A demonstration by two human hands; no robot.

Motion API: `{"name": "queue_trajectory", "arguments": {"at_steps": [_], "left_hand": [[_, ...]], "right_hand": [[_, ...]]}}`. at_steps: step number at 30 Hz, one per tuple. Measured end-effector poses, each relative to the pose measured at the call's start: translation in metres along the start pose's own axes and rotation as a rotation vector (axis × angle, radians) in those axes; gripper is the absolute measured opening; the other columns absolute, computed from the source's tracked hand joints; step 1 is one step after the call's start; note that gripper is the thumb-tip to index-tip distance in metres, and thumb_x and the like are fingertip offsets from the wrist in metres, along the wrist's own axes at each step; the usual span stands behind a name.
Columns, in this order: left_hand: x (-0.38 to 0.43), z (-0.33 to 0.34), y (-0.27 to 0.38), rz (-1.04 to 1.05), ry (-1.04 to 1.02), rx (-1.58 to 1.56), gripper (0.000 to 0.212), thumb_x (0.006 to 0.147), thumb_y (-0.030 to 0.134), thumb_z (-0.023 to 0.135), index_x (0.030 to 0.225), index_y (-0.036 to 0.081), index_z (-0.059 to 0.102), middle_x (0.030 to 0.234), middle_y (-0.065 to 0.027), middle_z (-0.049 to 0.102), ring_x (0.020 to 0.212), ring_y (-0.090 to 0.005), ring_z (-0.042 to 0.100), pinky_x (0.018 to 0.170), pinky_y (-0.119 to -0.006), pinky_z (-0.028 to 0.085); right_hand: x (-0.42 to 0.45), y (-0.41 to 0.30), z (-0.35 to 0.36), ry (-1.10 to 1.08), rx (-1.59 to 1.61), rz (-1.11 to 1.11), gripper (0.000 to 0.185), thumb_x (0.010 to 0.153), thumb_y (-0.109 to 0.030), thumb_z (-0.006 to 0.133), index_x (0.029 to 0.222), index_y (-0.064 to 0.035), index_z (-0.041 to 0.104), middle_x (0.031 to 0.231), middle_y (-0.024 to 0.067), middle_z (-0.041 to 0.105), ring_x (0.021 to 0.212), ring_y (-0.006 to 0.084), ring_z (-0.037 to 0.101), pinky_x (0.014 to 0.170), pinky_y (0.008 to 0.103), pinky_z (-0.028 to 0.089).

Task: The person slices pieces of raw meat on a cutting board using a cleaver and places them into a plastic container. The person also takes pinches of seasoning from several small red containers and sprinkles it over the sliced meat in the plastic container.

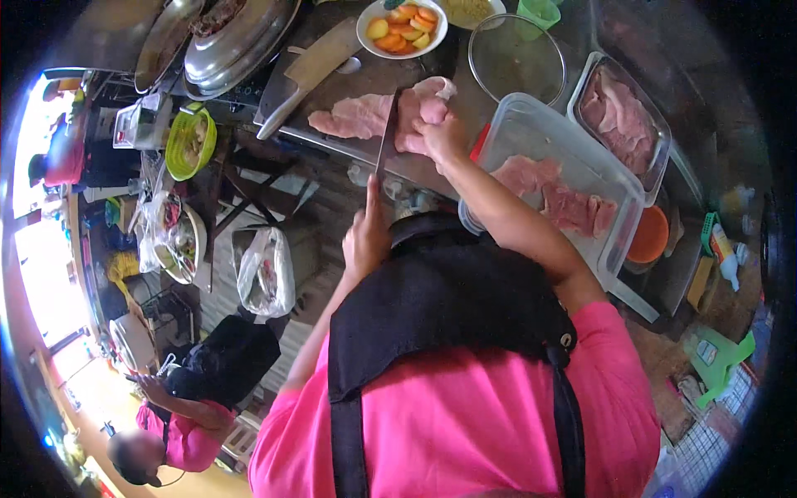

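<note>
My left hand (365, 241) grips the handle of a long knife (388, 137), index finger stretched along it. Its blade lies across a piece of raw pale pink meat (355, 116) on a dark board (311, 134). On the right of the blade, my right hand (443, 137) holds the thicker end of this meat, fingers curled on it. A clear plastic tub (585, 159) with raw meat slices (560, 193) stands beside my right forearm, which partly covers it. A cleaver (317, 65) lies at the board's far left, its handle towards the near edge.
Beyond the board are a bowl of cut vegetables (403, 55), a round glass lid (563, 68) and a green cup (539, 12). Another meat container (663, 168) stands right. Metal lids (233, 53) and a green basket (208, 143) are left. A co-worker (193, 429) stands lower left.
</note>
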State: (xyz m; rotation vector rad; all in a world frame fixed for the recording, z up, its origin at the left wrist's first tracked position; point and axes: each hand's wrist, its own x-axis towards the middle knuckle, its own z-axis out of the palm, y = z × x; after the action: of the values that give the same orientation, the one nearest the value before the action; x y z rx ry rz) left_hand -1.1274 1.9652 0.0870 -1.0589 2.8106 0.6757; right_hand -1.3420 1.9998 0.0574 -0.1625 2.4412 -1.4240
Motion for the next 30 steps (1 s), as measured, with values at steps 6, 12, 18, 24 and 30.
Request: {"name": "queue_trajectory", "arguments": {"at_steps": [6,12,18,24,30], "left_hand": [[0.002,-0.002,-0.002,0.045,0.071,-0.067,0.076,0.084,0.009,0.052,0.151,0.026,0.020,0.080,-0.0237,0.063,0.069,-0.0429,0.064,0.059,-0.053,0.050],[0.014,-0.018,-0.012,0.152,0.132,-0.161,0.055,0.092,0.018,0.054,0.144,0.024,0.038,0.103,-0.0208,0.066,0.081,-0.0367,0.067,0.065,-0.046,0.053],[0.030,-0.031,-0.003,0.258,0.401,-0.326,0.039,0.091,0.017,0.062,0.127,0.005,0.056,0.109,-0.0194,0.066,0.092,-0.0309,0.068,0.076,-0.037,0.053],[0.057,-0.029,0.024,0.224,0.415,-0.403,0.035,0.091,0.019,0.063,0.120,-0.001,0.060,0.101,-0.0211,0.067,0.083,-0.0258,0.069,0.072,-0.034,0.053],[0.055,-0.023,0.027,0.154,0.547,-0.353,0.034,0.089,0.024,0.065,0.113,0.001,0.065,0.095,-0.0195,0.068,0.079,-0.0257,0.069,0.070,-0.035,0.053]], "right_hand": [[-0.002,-0.016,-0.073,-0.439,0.503,0.161,0.036,0.072,-0.007,0.075,0.104,-0.0032,0.061,0.098,0.0099,0.065,0.088,0.0175,0.063,0.076,0.0337,0.051],[-0.019,-0.069,-0.211,-0.648,0.271,-0.067,0.038,0.073,-0.012,0.077,0.106,-0.0015,0.062,0.093,0.0055,0.065,0.087,0.0126,0.059,0.080,0.0279,0.048],[0.007,-0.061,-0.320,-0.556,-0.194,-0.238,0.037,0.074,-0.013,0.076,0.105,0.0009,0.062,0.089,-0.0007,0.062,0.083,0.0077,0.054,0.076,0.0243,0.044],[0.073,-0.045,-0.403,-0.503,-0.391,-0.272,0.044,0.070,-0.013,0.077,0.110,0.0007,0.062,0.093,0.0033,0.065,0.084,0.0112,0.057,0.078,0.0280,0.046],[0.082,-0.017,-0.422,0.070,-1.086,-0.246,0.056,0.063,-0.029,0.082,0.114,-0.0133,0.065,0.104,0.0181,0.067,0.097,0.0331,0.065,0.089,0.0431,0.050]]}}
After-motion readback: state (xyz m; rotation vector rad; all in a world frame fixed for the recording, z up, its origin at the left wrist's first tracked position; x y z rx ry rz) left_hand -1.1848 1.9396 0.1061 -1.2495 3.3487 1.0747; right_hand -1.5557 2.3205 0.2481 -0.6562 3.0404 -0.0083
